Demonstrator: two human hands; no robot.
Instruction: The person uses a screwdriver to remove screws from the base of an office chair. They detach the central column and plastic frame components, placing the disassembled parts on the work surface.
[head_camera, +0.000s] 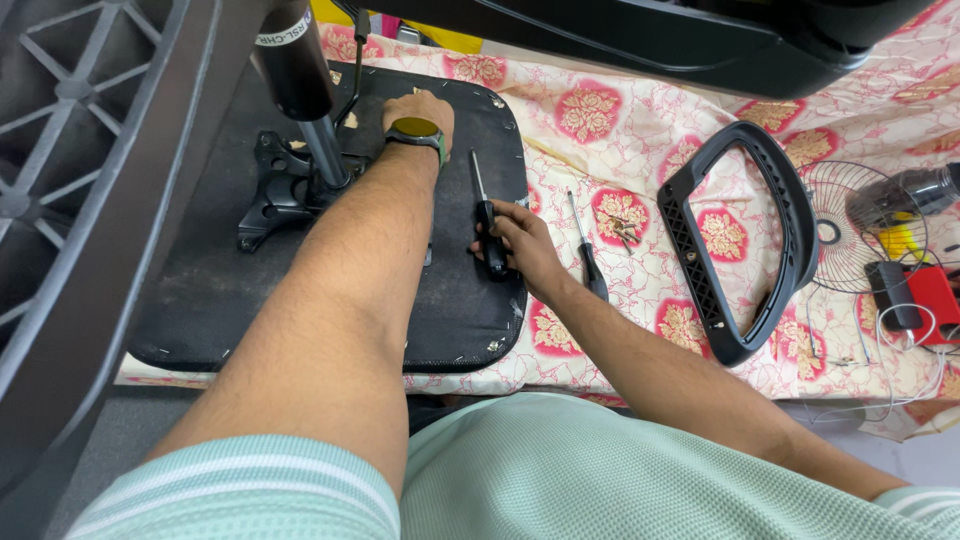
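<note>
While left hand presses flat, fingers open, on far edge of black seat base, right hand closes on screwdriver at base's right side. I judge: tool pickup; next, tip to mechanism plate screws.

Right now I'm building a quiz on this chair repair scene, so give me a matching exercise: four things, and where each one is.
Things:
1. left hand
2. right hand
3. second screwdriver
4. black armrest frame

Places:
A. lying free on the floral cloth, just right of the seat
B. at the seat base's far edge
C. farther right, beside a fan grille
D. around a screwdriver on the seat base

Pairs: 1-B, 2-D, 3-A, 4-C
</note>
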